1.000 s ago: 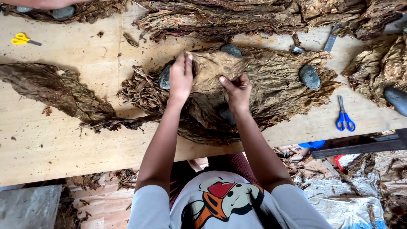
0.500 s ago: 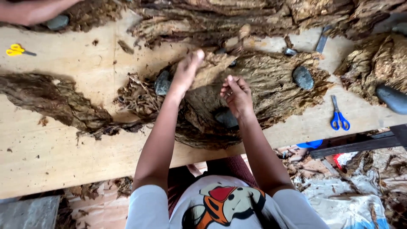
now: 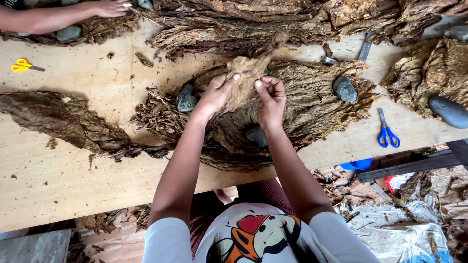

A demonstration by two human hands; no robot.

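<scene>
I see my left hand [image 3: 217, 95] and my right hand [image 3: 270, 97] both lifted over the pile of dried leaves [image 3: 292, 107] on the wooden table [image 3: 73, 175]. The fingers of each hand are pinched on one crumpled leaf [image 3: 248, 70], held between them above the pile. A grey stone [image 3: 185, 99] lies just beside my left wrist.

Single head-worn view, looking steeply down and slightly forward from above the wearer's chest. The tabletop [image 3: 73, 185] spans the frame's upper two-thirds at arm's length; its near edge runs across the lower part, with floor visible beneath at right. Both forearms extend up from the bottom centre. The far edge lies at the top, where another person's hand [image 3: 109, 7] enters.
</scene>
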